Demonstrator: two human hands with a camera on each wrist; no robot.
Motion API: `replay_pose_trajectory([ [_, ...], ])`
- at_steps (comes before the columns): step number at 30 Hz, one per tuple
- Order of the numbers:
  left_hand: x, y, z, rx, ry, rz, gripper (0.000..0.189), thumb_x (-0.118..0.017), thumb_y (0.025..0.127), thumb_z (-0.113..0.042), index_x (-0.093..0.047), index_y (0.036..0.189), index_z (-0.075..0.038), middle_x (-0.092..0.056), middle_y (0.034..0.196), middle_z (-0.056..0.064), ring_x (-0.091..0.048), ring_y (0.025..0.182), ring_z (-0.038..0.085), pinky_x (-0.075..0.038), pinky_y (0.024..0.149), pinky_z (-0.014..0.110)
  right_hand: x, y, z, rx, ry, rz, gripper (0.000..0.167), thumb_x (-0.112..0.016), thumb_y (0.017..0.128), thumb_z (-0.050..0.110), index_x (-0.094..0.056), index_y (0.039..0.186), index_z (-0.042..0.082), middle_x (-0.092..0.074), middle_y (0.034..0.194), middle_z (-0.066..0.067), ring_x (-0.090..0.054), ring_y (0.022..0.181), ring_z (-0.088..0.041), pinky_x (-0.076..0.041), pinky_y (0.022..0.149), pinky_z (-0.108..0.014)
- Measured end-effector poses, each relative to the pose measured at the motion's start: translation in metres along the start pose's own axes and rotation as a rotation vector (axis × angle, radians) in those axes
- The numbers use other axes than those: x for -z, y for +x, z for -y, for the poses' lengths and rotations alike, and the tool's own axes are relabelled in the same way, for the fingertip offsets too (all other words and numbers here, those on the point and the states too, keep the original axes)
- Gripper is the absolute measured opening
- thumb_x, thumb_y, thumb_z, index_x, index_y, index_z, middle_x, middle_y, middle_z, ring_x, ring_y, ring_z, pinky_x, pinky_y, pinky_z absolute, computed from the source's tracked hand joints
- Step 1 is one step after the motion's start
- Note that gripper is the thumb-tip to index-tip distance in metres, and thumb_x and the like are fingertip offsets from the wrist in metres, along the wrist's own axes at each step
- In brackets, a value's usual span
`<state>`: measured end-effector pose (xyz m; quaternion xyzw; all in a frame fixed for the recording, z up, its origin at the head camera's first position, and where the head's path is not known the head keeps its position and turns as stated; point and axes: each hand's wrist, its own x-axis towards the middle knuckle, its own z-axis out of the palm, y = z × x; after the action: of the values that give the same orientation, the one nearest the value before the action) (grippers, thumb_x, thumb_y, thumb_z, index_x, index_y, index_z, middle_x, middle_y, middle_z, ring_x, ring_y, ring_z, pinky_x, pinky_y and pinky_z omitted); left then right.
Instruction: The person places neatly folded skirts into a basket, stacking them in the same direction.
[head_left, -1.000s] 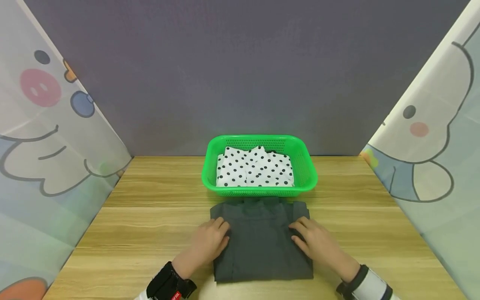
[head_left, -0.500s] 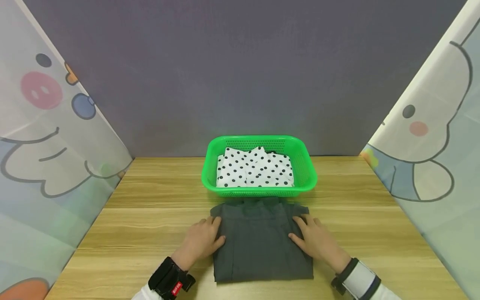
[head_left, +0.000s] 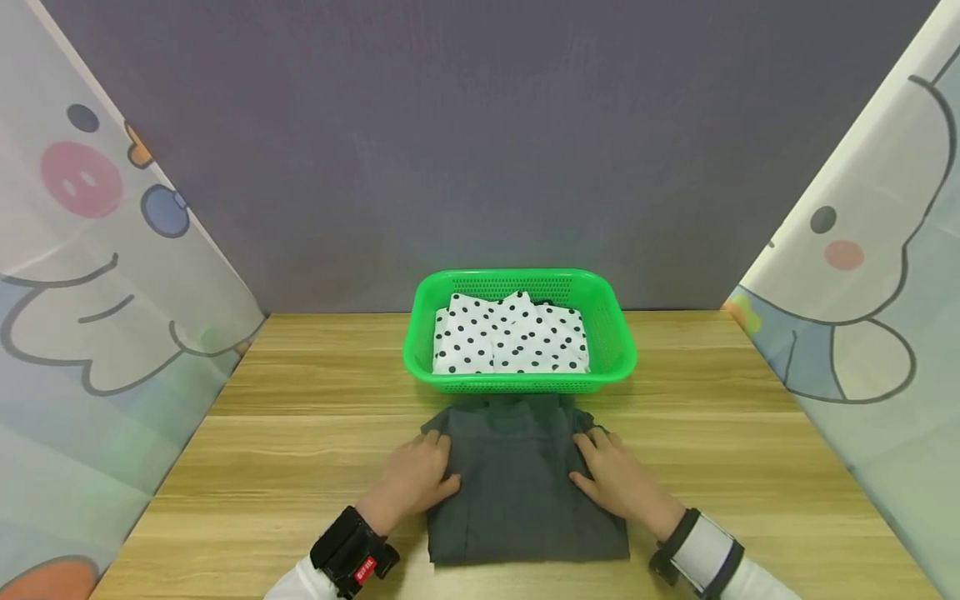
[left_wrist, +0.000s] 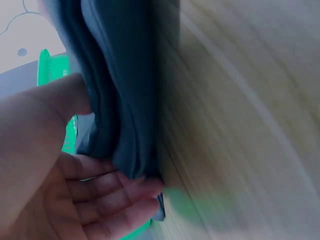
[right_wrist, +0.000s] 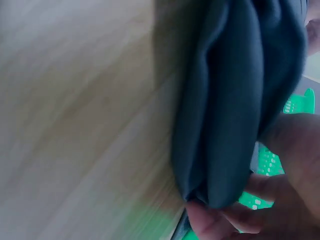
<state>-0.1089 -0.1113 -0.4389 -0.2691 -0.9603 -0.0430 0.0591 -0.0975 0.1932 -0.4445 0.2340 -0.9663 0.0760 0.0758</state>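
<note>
A folded dark grey garment (head_left: 528,500) lies on the wooden table, in front of the green basket. My left hand (head_left: 412,475) grips its left side; in the left wrist view the thumb reaches over the thick layers (left_wrist: 125,85) while the fingers curl at their far end. On the opposite side my right hand (head_left: 618,477) holds the right edge. There the right wrist view has the rounded folds (right_wrist: 230,110) between thumb and fingertips, the fingertips tucked at the lower end. The garment's upper right corner is bunched near the right fingers.
Directly behind the garment stands the green basket (head_left: 420,362), holding white cloth with black dots (head_left: 510,342). A dark grey panel (head_left: 487,150) rises behind the table (head_left: 300,442). Cartoon-printed sheets (head_left: 90,317) flank both sides.
My right hand has shifted inward to the left, and the garment's upper right corner has crumpled inward. My left hand drew back slightly, then came in over the left edge again. The basket stays put.
</note>
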Motion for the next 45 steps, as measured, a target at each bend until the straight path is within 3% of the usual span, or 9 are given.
replay_pose_trajectory([
  [4,-0.001,0.004,-0.003,-0.011,-0.036,0.016,0.035,-0.068,0.076,-0.032,-0.057,0.087,0.0,-0.052,0.074,0.005,-0.054,0.062,0.017,-0.046,0.053,0.032,-0.001,0.003,0.003,0.022,0.039,-0.013,0.048,-0.073,0.077,0.022,-0.055,0.112,-0.005,-0.055,0.1,-0.018,-0.057,0.088,-0.03,-0.05,0.072,-0.038],
  [11,0.001,0.007,-0.005,0.001,-0.112,0.052,0.035,-0.07,0.076,-0.023,-0.055,0.094,0.003,-0.054,0.071,0.004,-0.056,0.063,0.016,-0.046,0.051,0.03,-0.006,0.01,0.006,0.12,0.056,-0.026,0.04,-0.073,0.074,0.009,-0.053,0.106,-0.004,-0.05,0.082,-0.01,-0.05,0.063,-0.014,-0.044,0.053,-0.029],
  [17,0.001,0.01,-0.006,0.002,-0.18,0.045,0.035,-0.069,0.074,-0.012,-0.051,0.099,0.005,-0.054,0.068,0.004,-0.055,0.06,0.014,-0.043,0.048,0.029,-0.006,0.017,0.011,0.18,0.097,-0.011,0.038,-0.07,0.074,0.002,-0.049,0.105,-0.004,-0.05,0.079,-0.011,-0.05,0.058,-0.015,-0.042,0.048,-0.027],
  [26,0.001,0.005,-0.008,0.008,-0.227,0.013,0.029,-0.064,0.075,-0.003,-0.047,0.098,0.003,-0.052,0.067,0.003,-0.052,0.058,0.013,-0.039,0.047,0.026,0.001,0.013,0.01,0.122,0.224,0.045,0.026,-0.064,0.077,-0.003,-0.049,0.098,0.001,-0.046,0.077,-0.003,-0.042,0.061,-0.008,-0.036,0.049,-0.021],
  [38,0.016,-0.013,-0.019,0.016,-0.242,-0.077,0.026,-0.063,0.076,-0.003,-0.043,0.093,-0.003,-0.044,0.065,-0.002,-0.042,0.052,0.008,-0.032,0.044,0.022,0.018,-0.002,0.013,0.093,0.245,-0.008,0.023,-0.064,0.077,-0.002,-0.048,0.091,0.008,-0.044,0.077,0.004,-0.04,0.063,-0.005,-0.037,0.051,-0.018],
  [45,0.025,-0.021,-0.025,-0.018,-0.222,-0.168,0.03,-0.066,0.073,-0.003,-0.04,0.089,-0.005,-0.039,0.064,-0.005,-0.038,0.052,0.007,-0.031,0.045,0.021,0.025,-0.012,0.017,0.063,0.216,-0.076,0.026,-0.067,0.075,0.0,-0.048,0.087,0.013,-0.044,0.078,0.007,-0.039,0.063,-0.003,-0.037,0.051,-0.016],
])
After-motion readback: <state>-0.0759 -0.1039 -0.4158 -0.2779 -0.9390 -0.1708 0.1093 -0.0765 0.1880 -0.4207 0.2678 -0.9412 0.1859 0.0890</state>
